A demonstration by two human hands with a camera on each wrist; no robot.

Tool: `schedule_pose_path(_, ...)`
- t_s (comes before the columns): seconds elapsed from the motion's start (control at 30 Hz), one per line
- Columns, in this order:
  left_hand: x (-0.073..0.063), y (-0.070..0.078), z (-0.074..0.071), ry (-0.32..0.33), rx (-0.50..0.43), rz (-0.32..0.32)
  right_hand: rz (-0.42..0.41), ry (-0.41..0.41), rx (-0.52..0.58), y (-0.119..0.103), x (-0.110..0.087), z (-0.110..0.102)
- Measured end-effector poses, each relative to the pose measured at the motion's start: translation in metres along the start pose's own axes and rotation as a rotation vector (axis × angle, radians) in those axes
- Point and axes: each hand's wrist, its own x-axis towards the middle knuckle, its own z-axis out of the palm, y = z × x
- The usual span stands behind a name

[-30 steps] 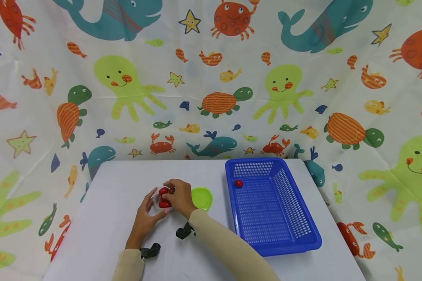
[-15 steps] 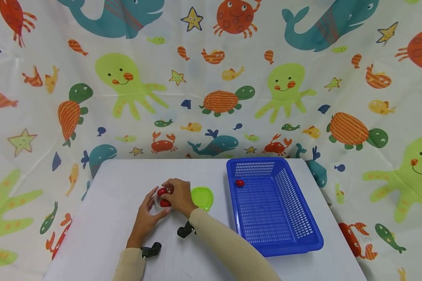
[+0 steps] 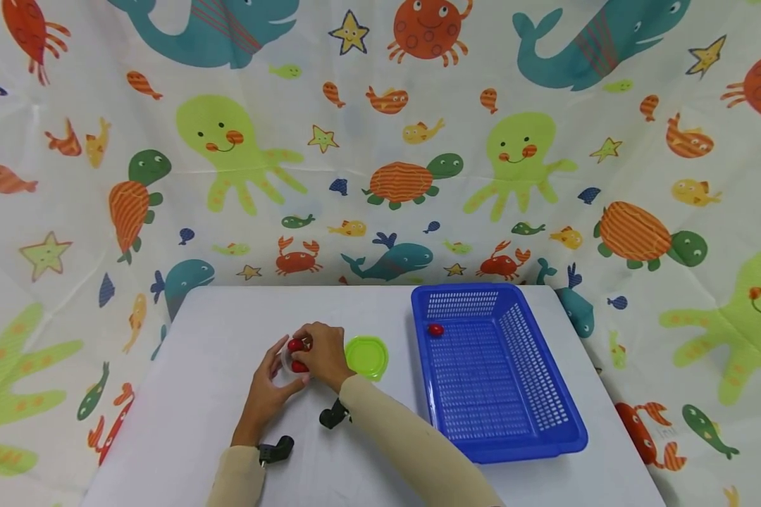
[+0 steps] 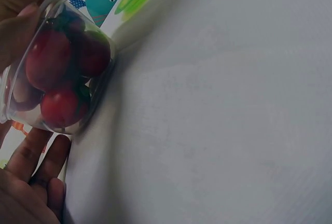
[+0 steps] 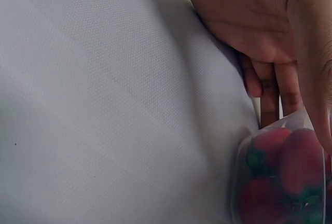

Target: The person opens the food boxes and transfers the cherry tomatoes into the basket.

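Sea-creature backdrop (image 3: 380, 127), white table (image 3: 215, 352), big blue basket (image 3: 482, 380), and left of that a clear tub (image 4: 98, 86) that looks like light, bendy plastic I'd hold gently by its sides, while the tomatoes (image 4: 63, 107) inside are probably firm but slick and easy to bruise, so pinch softly round the belly. Left hand (image 3: 268, 394) has the tub between thumb and curled fingers. Right hand (image 3: 325, 354) bends over the mouth, tomatoes right by its fingertips, though honestly can't tell if finger and thumb actually pinch one.
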Motion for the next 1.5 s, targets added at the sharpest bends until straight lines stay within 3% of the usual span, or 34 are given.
schedule_pose_path(0.2,0.0,0.001,0.001,-0.005,-0.011,-0.001,0.022,0.008,0.02,0.001,0.002,0.001)
schedule_pose_path(0.47,-0.001,0.0,0.0,0.006,0.004,0.021,0.043,0.019,0.216,0.003,-0.001,-0.005)
schedule_pose_path(0.73,-0.001,0.0,0.0,0.003,0.013,-0.007,0.057,0.042,0.327,0.0,-0.004,-0.017)
schedule_pose_path(1.1,0.001,0.002,0.0,-0.003,-0.005,-0.005,0.125,0.074,0.36,0.006,-0.007,-0.035)
schedule_pose_path(1.5,0.002,0.002,0.0,0.0,0.023,-0.021,0.101,0.138,0.389,0.0,-0.008,-0.071)
